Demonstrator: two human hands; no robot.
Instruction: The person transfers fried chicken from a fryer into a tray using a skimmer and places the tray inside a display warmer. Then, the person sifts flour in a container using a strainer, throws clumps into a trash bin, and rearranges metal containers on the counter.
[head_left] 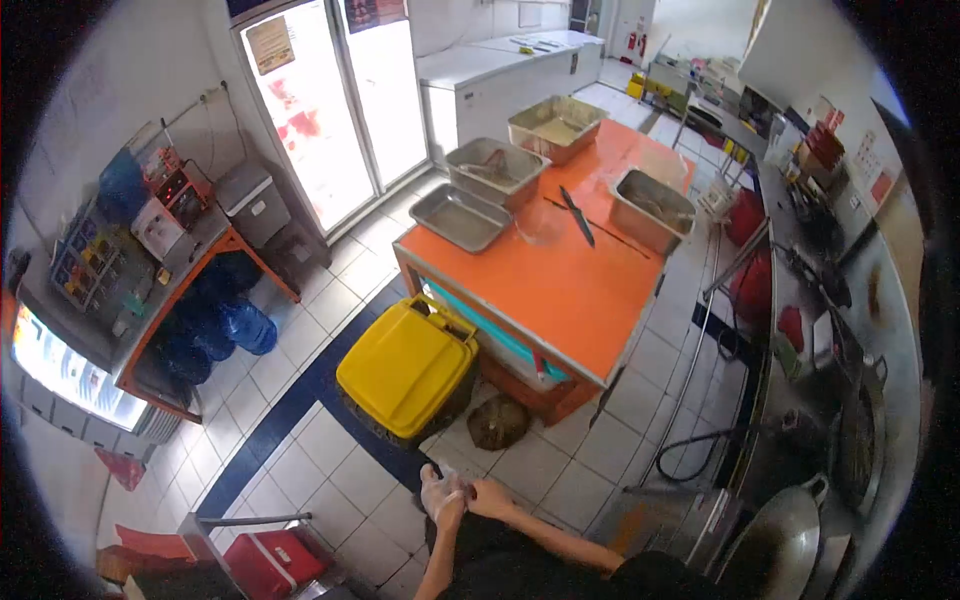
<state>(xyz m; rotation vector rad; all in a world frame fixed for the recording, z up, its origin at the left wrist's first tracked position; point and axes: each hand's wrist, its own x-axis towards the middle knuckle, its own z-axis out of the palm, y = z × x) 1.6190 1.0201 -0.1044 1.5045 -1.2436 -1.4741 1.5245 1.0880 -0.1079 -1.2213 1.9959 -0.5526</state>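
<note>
A pale glove [433, 492] is on the left hand [445, 497]; the right hand [487, 499] touches it, but whether either hand grips I cannot tell. Open floor [352, 492] lies to both sides; ahead, the bin [408, 368] and brown bundle [498, 424] crowd the table's [560, 290] near edge.

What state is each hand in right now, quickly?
Left hand: apparently in a translucent glove; open or closed cannot be told.
Right hand: meets the left hand; its grip, and anything held, cannot be told.
</note>
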